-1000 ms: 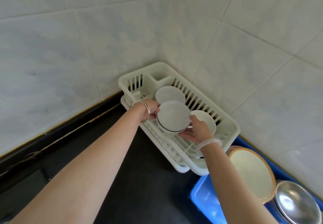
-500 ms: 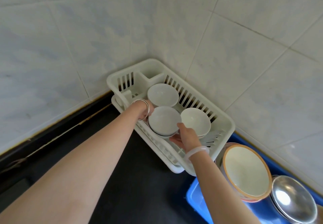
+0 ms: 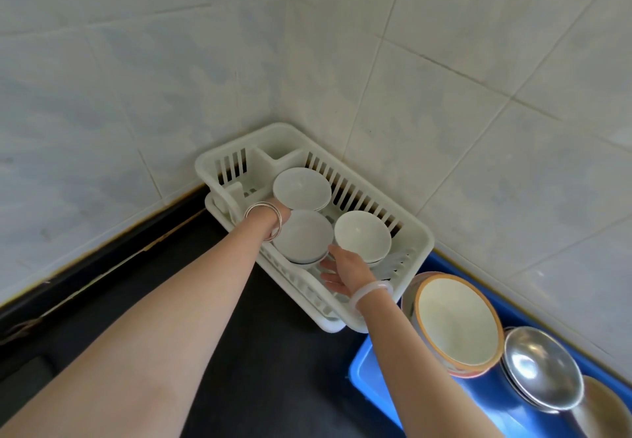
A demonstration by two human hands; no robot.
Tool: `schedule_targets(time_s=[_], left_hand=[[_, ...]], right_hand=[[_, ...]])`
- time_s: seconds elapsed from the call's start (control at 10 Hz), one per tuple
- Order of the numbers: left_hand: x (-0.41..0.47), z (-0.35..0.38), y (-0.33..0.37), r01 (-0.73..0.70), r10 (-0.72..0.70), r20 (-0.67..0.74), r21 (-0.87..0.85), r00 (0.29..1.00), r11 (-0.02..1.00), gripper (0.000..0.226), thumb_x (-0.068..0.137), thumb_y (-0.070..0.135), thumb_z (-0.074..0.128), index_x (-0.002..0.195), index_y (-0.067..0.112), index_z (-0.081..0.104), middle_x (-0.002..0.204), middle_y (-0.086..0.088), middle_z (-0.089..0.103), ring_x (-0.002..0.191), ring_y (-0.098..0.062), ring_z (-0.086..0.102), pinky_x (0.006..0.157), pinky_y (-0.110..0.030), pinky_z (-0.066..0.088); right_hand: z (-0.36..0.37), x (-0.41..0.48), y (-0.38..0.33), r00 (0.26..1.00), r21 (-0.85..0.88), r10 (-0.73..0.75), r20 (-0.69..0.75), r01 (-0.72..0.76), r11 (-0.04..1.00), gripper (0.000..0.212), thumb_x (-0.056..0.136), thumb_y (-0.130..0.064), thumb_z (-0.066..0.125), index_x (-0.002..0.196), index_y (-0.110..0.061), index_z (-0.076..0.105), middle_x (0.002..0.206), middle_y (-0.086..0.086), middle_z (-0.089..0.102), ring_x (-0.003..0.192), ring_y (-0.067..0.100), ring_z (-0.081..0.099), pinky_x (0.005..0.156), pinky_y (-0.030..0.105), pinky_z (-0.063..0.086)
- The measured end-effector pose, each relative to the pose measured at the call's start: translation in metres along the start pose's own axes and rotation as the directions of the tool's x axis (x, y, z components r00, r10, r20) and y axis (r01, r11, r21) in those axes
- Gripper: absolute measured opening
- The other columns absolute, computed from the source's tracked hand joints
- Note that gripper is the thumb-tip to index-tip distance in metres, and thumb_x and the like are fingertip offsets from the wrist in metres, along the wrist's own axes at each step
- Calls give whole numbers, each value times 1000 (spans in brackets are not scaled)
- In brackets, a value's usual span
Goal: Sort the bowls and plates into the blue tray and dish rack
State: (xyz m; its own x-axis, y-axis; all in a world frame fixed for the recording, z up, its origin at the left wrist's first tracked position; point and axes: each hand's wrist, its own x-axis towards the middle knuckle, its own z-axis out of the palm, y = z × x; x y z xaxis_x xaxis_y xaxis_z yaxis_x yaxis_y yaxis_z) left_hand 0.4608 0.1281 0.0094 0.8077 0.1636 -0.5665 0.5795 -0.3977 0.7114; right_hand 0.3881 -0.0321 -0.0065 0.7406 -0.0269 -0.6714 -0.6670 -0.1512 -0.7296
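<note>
We are reaching both arms into the white dish rack (image 3: 415, 237), which is sitting in the corner of the black desk (image 3: 273, 362) against the tiled wall (image 3: 136, 78). Between our two hands a white bowl (image 3: 302, 237) is sitting upright in the rack.

Our left hand (image 3: 281, 212) is lying against the far left edge of this bowl. Its fingers are hiding behind the bowl, so we cannot tell whether they are gripping it. Silver bangles (image 3: 265, 220) are circling that wrist.

Our right hand (image 3: 345, 271) is resting at the bowl's near right side. Its fingers (image 3: 326, 278) are lying almost straight and pointing under the bowl's base, and the thumb tip is touching the rim. The hand is closing around nothing. A pale bracelet (image 3: 372, 292) is sitting on that wrist.

Just beyond the left hand a second white bowl (image 3: 301, 188) is resting in the rack. A third white bowl (image 3: 362, 237) is sitting just beyond the right hand, touching the middle bowl's right side.

To the right of the right forearm, the blue tray (image 3: 367, 379) is standing just beside the rack. It is holding an orange-rimmed bowl (image 3: 455, 321) that is leaning on its side. Farther right of that, a steel bowl (image 3: 540, 369) is leaning the same way.
</note>
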Motion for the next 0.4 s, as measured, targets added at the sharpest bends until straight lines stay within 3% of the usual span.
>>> schedule_targets(time_s=[0.1, 0.2, 0.3, 0.4], left_hand=[[-10, -3, 0, -65, 65, -19, -40, 998, 997, 18, 90, 17, 49, 98, 6, 61, 98, -14, 62, 92, -31, 57, 79, -39, 46], [-29, -8, 2, -25, 12, -114, -111, 993, 993, 31, 92, 13, 45, 119, 2, 58, 119, -18, 62, 110, -34, 58, 86, -37, 46], [-61, -11, 3, -115, 78, -154, -246, 985, 963, 36, 95, 14, 41, 127, 1, 52, 131, -20, 55, 120, -35, 52, 95, -36, 43], [-118, 0, -23, -180, 142, -142, -307, 980, 935, 36, 92, 19, 50, 127, 13, 54, 129, -11, 57, 119, -27, 53, 101, -37, 42]], right_hand=[[-6, -16, -7, 995, -12, -96, -15, 95, 995, 19, 95, -29, 45, 91, -20, 61, 114, 16, 66, 94, 29, 63, 80, 36, 49], [-25, -60, -36, 948, 74, -301, -107, 309, 948, 26, 97, -21, 42, 112, -10, 61, 118, 16, 65, 103, 31, 63, 86, 36, 49], [-54, -140, -80, 756, 178, -638, -146, 654, 735, 27, 98, -22, 40, 101, -19, 67, 102, 4, 73, 92, 21, 69, 77, 26, 53], [-104, -248, -117, 314, 224, -944, -102, 932, 285, 28, 96, -28, 43, 97, -23, 71, 93, 3, 75, 86, 19, 71, 74, 24, 55]])
